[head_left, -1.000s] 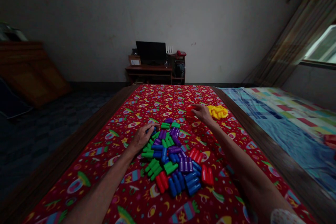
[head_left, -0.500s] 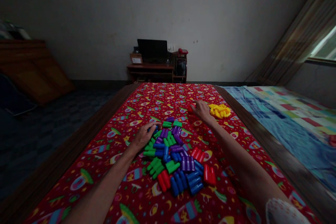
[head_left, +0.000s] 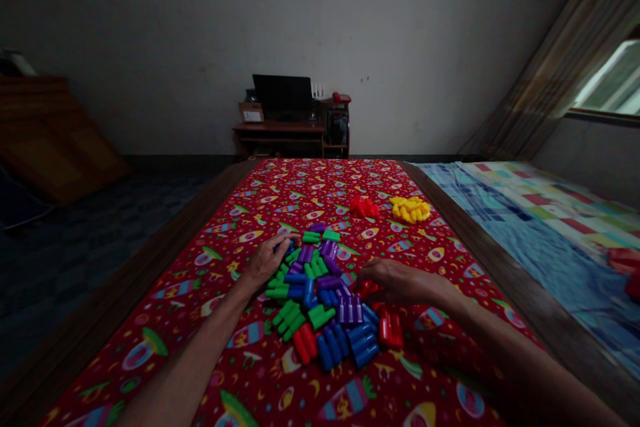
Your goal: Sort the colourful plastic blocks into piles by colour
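One red block [head_left: 369,289] sits at the right edge of the mixed block pile [head_left: 320,293], centre frame. Right hand [head_left: 397,280] has its fingers closed over it. Left hand [head_left: 265,259] rests on the pile's left edge, fingers curled; can't tell if it grips anything. Red cluster [head_left: 364,207] and yellow cluster [head_left: 410,209] lie side by side further up, well apart from the pile. All on a red patterned sheet [head_left: 200,320].

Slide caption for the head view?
Left hand rests on a mixed block pile; right hand touches a red block; a red heap and a yellow heap lie beyond.
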{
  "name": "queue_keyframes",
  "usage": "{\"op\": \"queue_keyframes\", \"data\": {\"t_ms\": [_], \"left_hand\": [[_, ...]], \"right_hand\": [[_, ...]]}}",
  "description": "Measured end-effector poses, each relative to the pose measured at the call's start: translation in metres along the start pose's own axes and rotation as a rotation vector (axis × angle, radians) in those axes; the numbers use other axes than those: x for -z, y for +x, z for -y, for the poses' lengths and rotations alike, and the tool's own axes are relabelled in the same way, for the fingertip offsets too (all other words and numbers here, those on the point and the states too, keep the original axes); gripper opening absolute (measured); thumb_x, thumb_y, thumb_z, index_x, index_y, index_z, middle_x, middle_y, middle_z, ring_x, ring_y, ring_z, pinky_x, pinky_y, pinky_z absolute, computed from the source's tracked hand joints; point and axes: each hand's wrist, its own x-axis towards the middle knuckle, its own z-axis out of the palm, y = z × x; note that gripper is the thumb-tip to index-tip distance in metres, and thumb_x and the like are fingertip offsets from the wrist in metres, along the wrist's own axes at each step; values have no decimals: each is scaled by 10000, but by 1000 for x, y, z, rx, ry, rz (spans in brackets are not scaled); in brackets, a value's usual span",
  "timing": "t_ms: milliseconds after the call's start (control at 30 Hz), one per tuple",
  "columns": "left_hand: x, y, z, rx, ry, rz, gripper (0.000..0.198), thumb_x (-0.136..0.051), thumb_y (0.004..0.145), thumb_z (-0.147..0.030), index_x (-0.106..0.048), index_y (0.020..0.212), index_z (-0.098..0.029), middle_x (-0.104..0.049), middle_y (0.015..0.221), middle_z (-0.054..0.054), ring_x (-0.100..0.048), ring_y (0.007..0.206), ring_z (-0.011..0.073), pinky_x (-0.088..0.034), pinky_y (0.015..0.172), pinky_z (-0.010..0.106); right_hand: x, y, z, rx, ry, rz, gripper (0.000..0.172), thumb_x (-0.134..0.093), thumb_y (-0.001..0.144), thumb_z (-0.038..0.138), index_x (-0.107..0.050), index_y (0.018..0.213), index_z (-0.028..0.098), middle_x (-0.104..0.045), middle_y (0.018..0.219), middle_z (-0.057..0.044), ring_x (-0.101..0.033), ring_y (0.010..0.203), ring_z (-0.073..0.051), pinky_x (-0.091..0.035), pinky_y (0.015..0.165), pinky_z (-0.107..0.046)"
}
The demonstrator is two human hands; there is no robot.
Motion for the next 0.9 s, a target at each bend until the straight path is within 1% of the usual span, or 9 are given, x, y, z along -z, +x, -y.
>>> {"op": "queue_keyframes", "data": {"t_ms": [100, 200, 267, 367, 433, 500, 667, 833, 900], "left_hand": [[0, 1, 1, 0, -2, 3, 452, -417, 872, -481, -707, 1001, -159, -739, 971, 83, -673, 924, 230, -509, 883, 338], [0, 1, 1, 12, 1, 14, 457, -414, 872, -484, -707, 996, -156, -739, 976, 90, -672, 945, 238, -506, 893, 348], [1, 1, 0, 21, 8, 15, 457, -417, 869, -484, -707, 996, -155, -740, 978, 93, -673, 950, 242, -506, 894, 354], [1, 0, 0, 22, 6, 15, 450, -416, 868, -475, -708, 994, -157, -740, 979, 94, -676, 944, 244, -512, 883, 355], [1, 0, 0, 17, 2, 12, 437, -417, 872, -464, -709, 996, -163, -741, 981, 89, -676, 944, 243, -513, 885, 353], [1, 0, -1, 12, 5, 6, 428, -419, 875, -456, -709, 997, -165, -741, 985, 86, -672, 963, 243, -508, 897, 351], [2, -1, -2, 13, 13, 10, 423, -418, 878, -447, -706, 1003, -163, -737, 1003, 85, -668, 972, 236, -505, 894, 337], [1, -1, -5, 27, -8, 10, 425, -426, 872, -447, -708, 1003, -157, -737, 995, 82, -672, 918, 229, -516, 865, 335], [1, -1, -6, 30, -8, 6, 434, -429, 867, -463, -712, 995, -160, -739, 985, 82, -672, 911, 233, -519, 856, 336]], "right_hand": [[6, 7, -14, -60, 74, -22, 255, -672, 791, 224, -692, 1037, 159, -695, 962, -68, -623, 824, -159, -464, 714, -244], [24, 19, -44, -101, 134, -175, 258, -667, 781, 283, -700, 999, 149, -691, 859, -36, -605, 744, -147, -450, 656, -231], [40, 30, -70, -192, 92, -397, 244, -623, 797, 283, -703, 986, 150, -678, 799, -29, -587, 706, -149, -439, 639, -237], [61, 49, -110, -392, -119, -843, 231, -548, 798, 207, -699, 965, 154, -669, 819, -73, -569, 756, -187, -442, 700, -287], [67, 63, -131, -489, -250, -1027, 255, -483, 803, 160, -688, 956, 154, -661, 874, -116, -555, 827, -222, -439, 749, -326], [67, 75, -144, -557, -319, -1027, 300, -415, 806, 113, -678, 948, 141, -653, 906, -148, -544, 865, -238, -433, 766, -341], [54, 89, -147, -575, -304, -838, 271, -440, 782, 125, -692, 882, 126, -677, 820, -126, -564, 804, -208, -437, 740, -294], [53, 75, -121, -504, -240, -901, 356, -439, 826, 196, -690, 1058, 100, -703, 990, -156, -607, 906, -232, -452, 833, -341], [55, 63, -102, -431, -180, -843, 349, -440, 840, 211, -700, 1044, 99, -711, 985, -133, -622, 883, -228, -460, 810, -330]]}}
